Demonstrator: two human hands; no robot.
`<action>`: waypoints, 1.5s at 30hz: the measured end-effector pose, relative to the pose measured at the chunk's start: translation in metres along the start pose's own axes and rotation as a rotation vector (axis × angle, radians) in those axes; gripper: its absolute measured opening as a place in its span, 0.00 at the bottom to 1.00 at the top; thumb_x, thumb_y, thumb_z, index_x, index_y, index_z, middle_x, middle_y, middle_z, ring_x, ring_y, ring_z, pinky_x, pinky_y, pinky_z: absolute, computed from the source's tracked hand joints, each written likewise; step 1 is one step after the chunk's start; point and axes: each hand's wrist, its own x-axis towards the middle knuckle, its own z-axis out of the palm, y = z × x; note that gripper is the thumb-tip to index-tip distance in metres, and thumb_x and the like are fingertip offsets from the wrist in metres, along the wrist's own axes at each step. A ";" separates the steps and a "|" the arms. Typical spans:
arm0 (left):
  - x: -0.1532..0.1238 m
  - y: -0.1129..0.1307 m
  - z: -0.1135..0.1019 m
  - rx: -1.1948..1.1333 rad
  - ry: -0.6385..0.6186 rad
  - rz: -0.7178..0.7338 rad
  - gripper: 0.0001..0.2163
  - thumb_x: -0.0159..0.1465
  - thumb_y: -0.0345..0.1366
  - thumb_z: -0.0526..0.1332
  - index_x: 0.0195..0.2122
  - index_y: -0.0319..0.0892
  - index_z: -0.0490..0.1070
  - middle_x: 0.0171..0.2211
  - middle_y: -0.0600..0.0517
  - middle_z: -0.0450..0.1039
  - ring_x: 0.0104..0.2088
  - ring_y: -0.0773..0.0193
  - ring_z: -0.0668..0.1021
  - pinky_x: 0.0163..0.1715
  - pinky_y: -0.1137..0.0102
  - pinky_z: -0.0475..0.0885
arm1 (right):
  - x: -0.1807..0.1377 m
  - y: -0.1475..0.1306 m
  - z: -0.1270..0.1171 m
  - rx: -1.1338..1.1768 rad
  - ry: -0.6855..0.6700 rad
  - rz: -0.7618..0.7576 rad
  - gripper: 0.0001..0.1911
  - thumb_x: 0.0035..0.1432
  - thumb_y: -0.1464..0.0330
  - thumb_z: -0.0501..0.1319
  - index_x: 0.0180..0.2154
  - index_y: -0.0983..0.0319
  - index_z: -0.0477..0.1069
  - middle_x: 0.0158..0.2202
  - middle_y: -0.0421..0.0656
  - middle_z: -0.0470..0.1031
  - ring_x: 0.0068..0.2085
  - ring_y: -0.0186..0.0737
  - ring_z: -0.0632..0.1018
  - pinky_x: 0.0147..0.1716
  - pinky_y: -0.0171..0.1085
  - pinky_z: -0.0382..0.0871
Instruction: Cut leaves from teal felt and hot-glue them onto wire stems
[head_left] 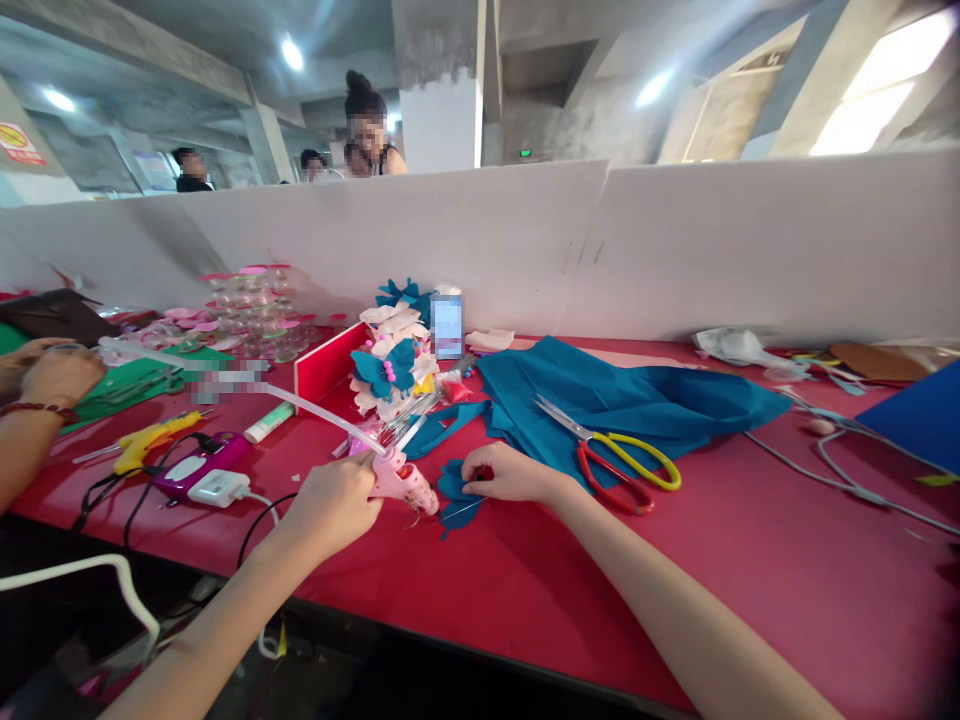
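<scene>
My left hand (341, 510) is wrapped round a pink glue gun (405, 482) with a long clear glue stick (322, 412) sticking out of its back. The gun's nozzle points right, close to a small teal fabric piece (459, 512) on the table. Bent over that piece, my right hand (510, 472) pinches at its edge; a thin pale wire or thread runs from the fingers toward the nozzle. Scissors (626, 468) with one red and one yellow handle lie partly on a large teal cloth (555, 385) to the right.
A co-worker's hands (56, 380) are at the far left. Nearer stand a yellow glue gun (150, 440) and a purple power strip (199, 465) with cords. Fabric flowers (386, 365) and a phone (448, 328) are at the back, before a white partition (675, 250). Cables (840, 470) cross the right side.
</scene>
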 end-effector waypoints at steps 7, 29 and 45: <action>0.000 0.001 0.000 0.011 -0.001 0.004 0.13 0.55 0.28 0.55 0.40 0.40 0.73 0.35 0.42 0.77 0.35 0.51 0.80 0.32 0.66 0.71 | 0.000 0.003 0.001 0.000 0.002 0.000 0.06 0.55 0.67 0.61 0.33 0.63 0.74 0.34 0.43 0.76 0.32 0.35 0.74 0.30 0.31 0.65; 0.006 0.010 -0.008 0.028 0.003 0.035 0.14 0.57 0.30 0.54 0.43 0.40 0.73 0.36 0.42 0.77 0.35 0.51 0.80 0.32 0.65 0.72 | 0.001 0.003 0.002 0.025 0.015 -0.009 0.06 0.54 0.68 0.61 0.30 0.64 0.74 0.32 0.42 0.76 0.32 0.34 0.74 0.30 0.30 0.64; 0.015 0.022 0.001 0.025 0.165 0.125 0.15 0.56 0.30 0.53 0.41 0.40 0.75 0.35 0.43 0.78 0.36 0.52 0.79 0.31 0.66 0.72 | 0.002 0.006 0.001 0.031 0.019 -0.032 0.08 0.54 0.71 0.59 0.33 0.65 0.76 0.32 0.43 0.78 0.30 0.34 0.75 0.30 0.29 0.64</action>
